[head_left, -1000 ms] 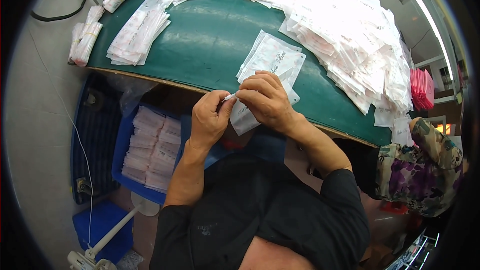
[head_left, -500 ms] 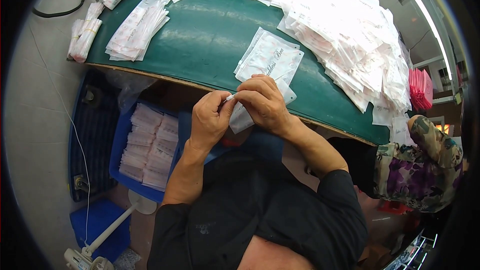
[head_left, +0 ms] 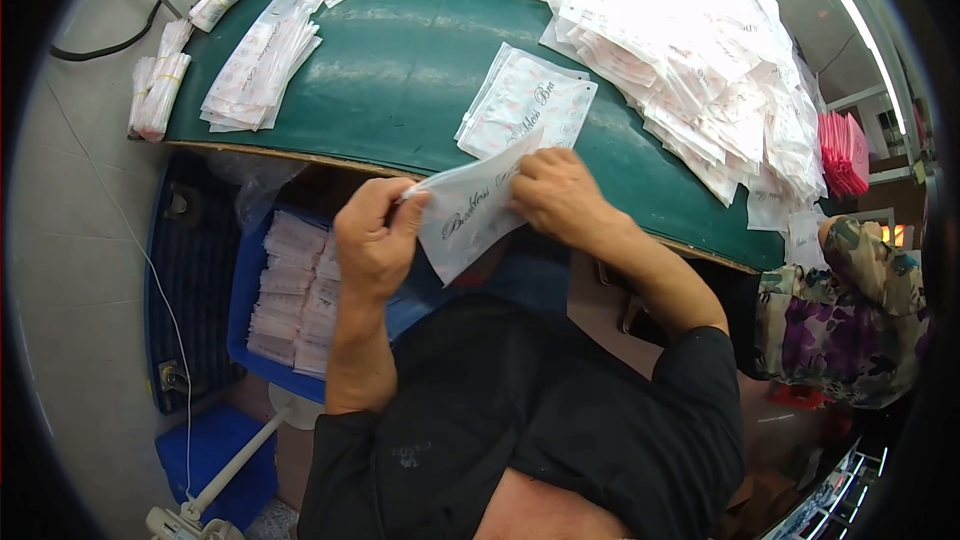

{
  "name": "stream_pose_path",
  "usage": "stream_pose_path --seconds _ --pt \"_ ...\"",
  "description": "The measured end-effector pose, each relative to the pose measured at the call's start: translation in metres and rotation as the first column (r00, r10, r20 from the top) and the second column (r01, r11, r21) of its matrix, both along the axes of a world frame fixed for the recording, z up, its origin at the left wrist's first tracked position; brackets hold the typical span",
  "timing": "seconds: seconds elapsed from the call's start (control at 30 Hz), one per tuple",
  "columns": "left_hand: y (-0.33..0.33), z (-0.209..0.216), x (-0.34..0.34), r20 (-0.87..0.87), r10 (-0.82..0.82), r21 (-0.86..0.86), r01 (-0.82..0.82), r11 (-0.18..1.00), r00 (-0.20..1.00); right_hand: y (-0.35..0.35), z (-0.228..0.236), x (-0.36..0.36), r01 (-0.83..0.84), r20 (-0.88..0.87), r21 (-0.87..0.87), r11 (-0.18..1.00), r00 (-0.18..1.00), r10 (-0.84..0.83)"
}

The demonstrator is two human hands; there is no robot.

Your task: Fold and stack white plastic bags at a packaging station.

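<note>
A frosted white zip bag [head_left: 468, 224] with dark script lettering hangs tilted over the table's front edge, stretched between my hands. My left hand [head_left: 376, 236] pinches its upper left corner between thumb and fingers. At the bag's right side, the curled fingers of my right hand [head_left: 562, 194] grip it; the fingertips are partly hidden. Just beyond my hands lies a small stack of similar bags [head_left: 560, 108] on the green table [head_left: 400, 60].
A large heap of bags [head_left: 670, 40] covers the table's right and back. A fanned pile [head_left: 250, 75] and banded bundles [head_left: 158, 90] lie at left. Below stands a blue crate [head_left: 238, 315] of bags, near a fan [head_left: 235, 460]. A person in a patterned sleeve [head_left: 840, 340] is at right.
My hands, close together before at the bag's top edge, have moved apart. The bag is now spread out between them, its printed face showing.
</note>
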State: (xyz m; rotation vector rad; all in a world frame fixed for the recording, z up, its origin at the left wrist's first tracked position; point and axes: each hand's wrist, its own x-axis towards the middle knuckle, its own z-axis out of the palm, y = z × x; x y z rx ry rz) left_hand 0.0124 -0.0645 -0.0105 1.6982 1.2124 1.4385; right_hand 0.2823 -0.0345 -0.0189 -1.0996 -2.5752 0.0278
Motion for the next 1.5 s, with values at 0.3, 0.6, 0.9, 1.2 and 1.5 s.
stream_pose_path --seconds 0.3,0.6,0.9,1.2,1.5 --pt "-0.005 0.007 0.005 -0.117 -0.068 0.036 0.073 0.997 0.991 -0.020 0.046 -0.038 -0.054 -0.423 0.302 0.952 0.887 0.185" --pt "-0.014 0.016 0.012 -0.179 -0.115 0.124 0.139 0.983 0.977 -0.023 0.044 -0.049 -0.103 -0.359 0.115 0.988 0.923 0.138" --pt "-0.011 0.018 -0.007 -0.243 -0.168 0.132 0.204 0.970 0.955 -0.034 0.050 0.000 0.012 -0.029 0.102 0.995 1.000 -0.009" --pt "0.009 0.039 0.015 -0.298 -0.437 0.034 0.467 0.883 0.848 -0.025 0.020 -0.021 -0.337 -0.421 -0.624 0.705 0.905 0.060" --pt "-0.053 -0.108 0.027 -0.167 -0.401 -0.250 0.355 0.901 0.901 -0.027 0.019 -0.054 -0.884 -0.773 -0.459 0.092 0.346 -0.531"
